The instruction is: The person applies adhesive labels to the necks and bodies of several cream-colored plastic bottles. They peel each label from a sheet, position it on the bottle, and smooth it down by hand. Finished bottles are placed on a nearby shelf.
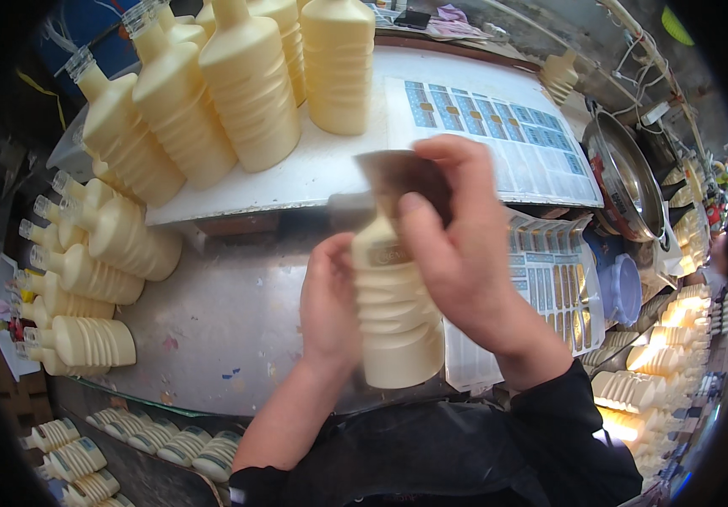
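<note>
A cream plastic bottle (399, 338) with a ribbed body stands upright in front of me, with a small printed mark on its shoulder. My left hand (330, 304) is closed round its left side; some of the fingers are hidden behind it. Between the thumb and fingers of my right hand (470, 245) is a dark brown flat piece (410, 176), blurred by motion. It covers the bottle's neck from view, and I cannot tell whether it touches the bottle. The right thumb lies close to the bottle's shoulder.
Cream bottles (250, 93) stand grouped on the white table (330, 173) at far left. More bottles (93, 338) lie stacked left. Blue label sheets (491, 127) lie at right, with another sheet (550, 279) nearer. A round metal pan (626, 169) and several bottle rows (634, 389) are beyond.
</note>
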Action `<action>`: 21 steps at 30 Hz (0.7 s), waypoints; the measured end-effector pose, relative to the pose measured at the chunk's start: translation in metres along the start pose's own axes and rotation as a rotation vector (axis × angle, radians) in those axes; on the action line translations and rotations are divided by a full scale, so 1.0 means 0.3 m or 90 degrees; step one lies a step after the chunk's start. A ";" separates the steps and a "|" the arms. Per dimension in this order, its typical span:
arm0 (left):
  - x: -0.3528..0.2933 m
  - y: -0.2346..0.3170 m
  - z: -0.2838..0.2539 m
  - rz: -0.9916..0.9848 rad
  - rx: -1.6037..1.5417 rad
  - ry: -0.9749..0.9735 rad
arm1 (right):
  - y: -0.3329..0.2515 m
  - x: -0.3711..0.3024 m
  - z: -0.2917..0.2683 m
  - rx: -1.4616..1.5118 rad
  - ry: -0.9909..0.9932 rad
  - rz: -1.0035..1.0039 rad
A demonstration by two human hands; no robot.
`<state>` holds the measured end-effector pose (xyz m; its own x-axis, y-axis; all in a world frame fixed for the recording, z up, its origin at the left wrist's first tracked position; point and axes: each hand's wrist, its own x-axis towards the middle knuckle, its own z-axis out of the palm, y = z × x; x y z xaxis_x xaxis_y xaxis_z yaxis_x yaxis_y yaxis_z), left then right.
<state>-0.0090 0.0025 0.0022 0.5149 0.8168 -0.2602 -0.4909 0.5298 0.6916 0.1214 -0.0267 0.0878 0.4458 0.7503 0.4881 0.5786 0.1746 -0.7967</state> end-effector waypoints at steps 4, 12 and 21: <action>-0.003 -0.006 -0.002 0.034 0.113 0.005 | 0.002 -0.018 0.059 -0.163 -0.178 -0.103; -0.011 0.009 0.020 -0.001 0.053 0.035 | 0.097 -0.028 -0.049 -0.176 -0.063 0.035; -0.025 0.022 0.039 0.002 0.074 0.031 | 0.030 -0.033 0.069 -0.238 -0.122 -0.046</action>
<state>-0.0079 -0.0028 0.0165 0.4776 0.8301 -0.2878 -0.4070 0.4993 0.7648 0.1080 -0.0195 0.0683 0.2801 0.8561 0.4344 0.8271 0.0145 -0.5618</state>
